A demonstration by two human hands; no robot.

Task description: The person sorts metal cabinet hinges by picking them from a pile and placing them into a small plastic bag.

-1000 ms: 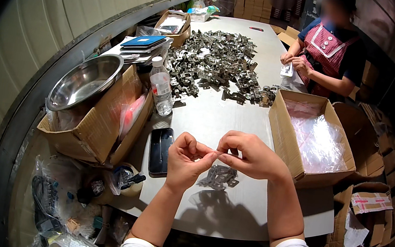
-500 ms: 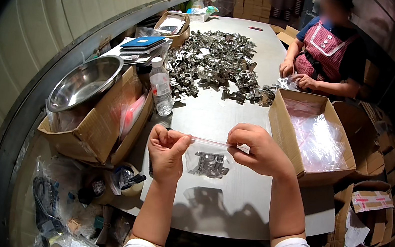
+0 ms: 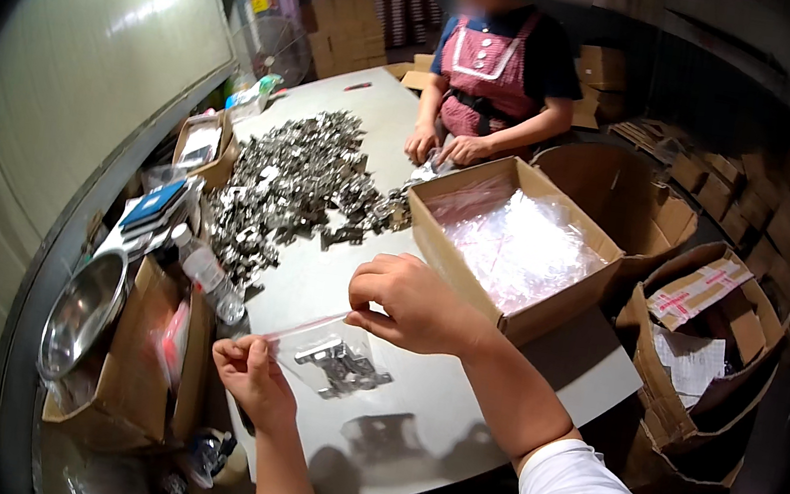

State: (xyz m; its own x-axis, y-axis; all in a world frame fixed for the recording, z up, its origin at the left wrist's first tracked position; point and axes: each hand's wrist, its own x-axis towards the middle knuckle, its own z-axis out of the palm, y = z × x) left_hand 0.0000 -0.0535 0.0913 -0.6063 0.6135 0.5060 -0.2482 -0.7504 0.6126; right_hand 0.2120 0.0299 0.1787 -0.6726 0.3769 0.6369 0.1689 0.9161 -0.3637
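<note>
Between my two hands hangs a clear zip bag point(image 3: 309, 341) with several shiny metal parts point(image 3: 348, 367) inside, held above the table. My left hand point(image 3: 257, 381) pinches one top corner of the bag between thumb and fingers. At the other end of the zip strip, my right hand point(image 3: 407, 301) grips the edge with thumb and forefinger. Beyond my hands, a big heap of loose metal parts point(image 3: 299, 173) covers the far part of the table. To the right of my right hand stands a cardboard box of clear plastic bags point(image 3: 528, 249).
A person in a checked apron point(image 3: 486, 68) works at the table's far side. On the left are a plastic bottle point(image 3: 209, 274), a steel bowl point(image 3: 85, 313) and a cardboard box point(image 3: 136, 362). Open cartons point(image 3: 695, 340) stand on the floor at right. The white table point(image 3: 285, 454) has a curved near edge.
The view has swung to the right, so the table and heap now lie farther left. My hands keep hold of the bag, which now slants, its left end lower.
</note>
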